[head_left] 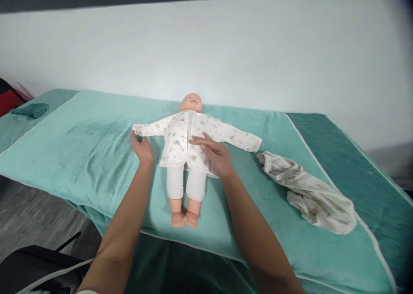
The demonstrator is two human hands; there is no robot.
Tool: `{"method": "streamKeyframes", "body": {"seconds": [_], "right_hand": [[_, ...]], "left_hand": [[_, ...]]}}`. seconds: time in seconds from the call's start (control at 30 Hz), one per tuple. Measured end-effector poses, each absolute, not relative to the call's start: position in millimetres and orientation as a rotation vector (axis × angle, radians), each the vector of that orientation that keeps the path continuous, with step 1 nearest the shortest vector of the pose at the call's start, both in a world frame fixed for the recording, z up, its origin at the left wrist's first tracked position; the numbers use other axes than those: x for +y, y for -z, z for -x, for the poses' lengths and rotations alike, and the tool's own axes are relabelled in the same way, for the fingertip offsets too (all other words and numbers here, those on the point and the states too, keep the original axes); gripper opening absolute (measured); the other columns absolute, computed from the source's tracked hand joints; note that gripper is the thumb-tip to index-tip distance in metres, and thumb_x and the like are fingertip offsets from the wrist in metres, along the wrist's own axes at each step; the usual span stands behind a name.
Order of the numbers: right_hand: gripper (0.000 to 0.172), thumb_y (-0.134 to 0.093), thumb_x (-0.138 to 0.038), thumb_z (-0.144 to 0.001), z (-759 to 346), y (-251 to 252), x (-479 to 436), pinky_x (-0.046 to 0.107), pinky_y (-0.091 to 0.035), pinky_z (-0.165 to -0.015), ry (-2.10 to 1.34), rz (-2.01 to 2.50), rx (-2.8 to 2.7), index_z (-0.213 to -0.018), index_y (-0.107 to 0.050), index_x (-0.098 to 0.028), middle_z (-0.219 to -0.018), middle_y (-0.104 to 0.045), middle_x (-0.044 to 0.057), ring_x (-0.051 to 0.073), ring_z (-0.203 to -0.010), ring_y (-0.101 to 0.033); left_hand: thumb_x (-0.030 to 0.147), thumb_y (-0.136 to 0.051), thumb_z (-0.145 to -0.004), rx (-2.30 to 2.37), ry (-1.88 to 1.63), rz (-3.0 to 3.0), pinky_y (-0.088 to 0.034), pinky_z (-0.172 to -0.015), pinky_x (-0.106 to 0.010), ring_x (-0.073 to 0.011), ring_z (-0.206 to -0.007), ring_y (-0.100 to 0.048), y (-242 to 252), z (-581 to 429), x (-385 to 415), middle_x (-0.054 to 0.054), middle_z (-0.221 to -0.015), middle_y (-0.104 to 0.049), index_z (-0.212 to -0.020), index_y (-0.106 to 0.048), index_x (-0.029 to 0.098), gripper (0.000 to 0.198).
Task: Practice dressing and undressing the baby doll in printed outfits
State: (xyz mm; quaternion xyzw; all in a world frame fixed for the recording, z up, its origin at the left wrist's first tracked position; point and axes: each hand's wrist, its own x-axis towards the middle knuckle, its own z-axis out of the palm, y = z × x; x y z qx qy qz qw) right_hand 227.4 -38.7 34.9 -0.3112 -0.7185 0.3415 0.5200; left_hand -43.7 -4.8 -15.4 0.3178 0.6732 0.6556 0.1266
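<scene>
The doll (176,182) lies face up on the sheet (97,126), the left hand (142,148) at one cuff (137,128) of its jacket (174,145), gripping or not I can't tell; the right hand (218,154), fingers loosely extended, is over the front.

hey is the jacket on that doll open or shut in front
The jacket is open at the top, where a gap shows under the doll's head. Whether the button is fastened, I cannot tell.

No text, label, brand, number or sign can be read here; also on the white printed jacket (174,134) I cannot read letters.
</scene>
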Motion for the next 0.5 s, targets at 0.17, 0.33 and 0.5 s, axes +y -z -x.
{"method": "streamKeyframes", "body": {"seconds": [0.17, 0.33, 0.5], "right_hand": [[0.024, -0.056, -0.037, -0.092, -253.7, -17.4, -20.9, 0.043, -0.055, -0.094, -0.667, 1.176, -1.201, -0.101, -0.07, -0.021, -0.099, -0.078, 0.008, 0.025, -0.098, -0.073], [0.034, -0.049, -0.048, -0.092, -272.3, -6.1, -14.5, 0.038, -0.045, -0.084, -0.479, 1.826, -1.46, -0.081, -0.066, -0.02, -0.091, -0.074, 0.011, 0.026, -0.088, -0.065], [0.038, -0.041, -0.054, -0.095, -252.1, -7.4, -18.9, 0.032, -0.039, -0.076, -0.675, 1.598, -1.58, -0.081, -0.057, -0.022, -0.085, -0.067, 0.004, 0.021, -0.082, -0.056]], "left_hand": [[0.015, -0.049, -0.086, 1.927, -2.047, -0.852, -0.047, -0.11, -0.031, -0.0187, -0.134, -0.056, 4.8, 33.7, -22.3, -0.013, -0.141, -0.059, -0.128, -0.056, 0.017, 0.042], [0.034, -0.054, -0.092, 1.663, -1.657, -1.225, -0.052, -0.093, -0.035, -0.0194, -0.089, -0.069, 3.5, 23.8, -31.7, -0.005, -0.092, -0.073, -0.102, -0.068, 0.019, 0.023], [0.057, -0.068, -0.085, 1.572, -1.352, -1.289, -0.05, -0.102, -0.039, -0.0272, -0.11, -0.068, -3.7, 14.8, -32.8, -0.008, -0.114, -0.076, -0.12, -0.074, 0.021, 0.05]]}}
